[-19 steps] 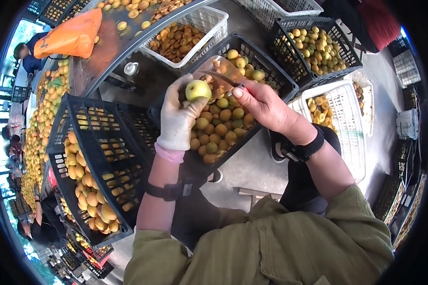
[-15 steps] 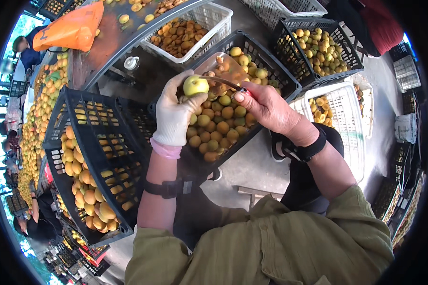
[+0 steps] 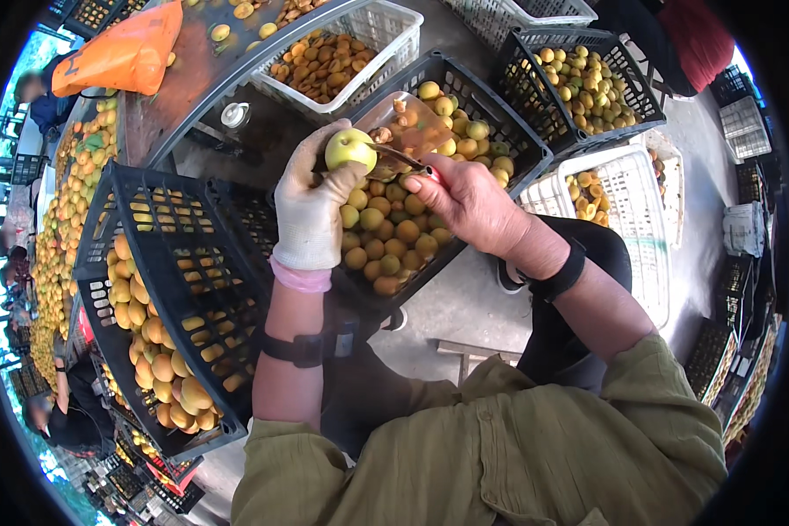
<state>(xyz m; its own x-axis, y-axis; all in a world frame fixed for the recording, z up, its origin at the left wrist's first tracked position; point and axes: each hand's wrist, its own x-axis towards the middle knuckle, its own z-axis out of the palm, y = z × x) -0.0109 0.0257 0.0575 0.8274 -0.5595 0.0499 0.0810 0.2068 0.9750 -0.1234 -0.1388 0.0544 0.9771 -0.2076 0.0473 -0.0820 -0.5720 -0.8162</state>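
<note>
My left hand (image 3: 309,206), in a whitish glove with a pink cuff, holds a yellow-green apricot (image 3: 351,151) between thumb and fingers. A red-handled knife (image 3: 401,157) is gripped in my bare right hand (image 3: 482,209). Its thin curved blade points left, with the tip at the apricot's right side; whether it has cut in I cannot tell. Both hands are above a black crate (image 3: 531,159) of yellow-orange apricots (image 3: 407,231). A clear plastic tub (image 3: 422,123) holding a few brownish pieces rests on the fruit just beyond the knife.
A tilted black crate (image 3: 153,235) of apricots stands at my left. Beyond my hands, a white crate (image 3: 403,39) holds halved fruit. Another black crate (image 3: 522,96) and a white basket (image 3: 644,228) are at the right. An orange bag (image 3: 118,53) lies on the far-left table.
My right hand and the knife have moved left, bringing the blade closer against the apricot. The left hand has shifted slightly left, still holding the fruit.
</note>
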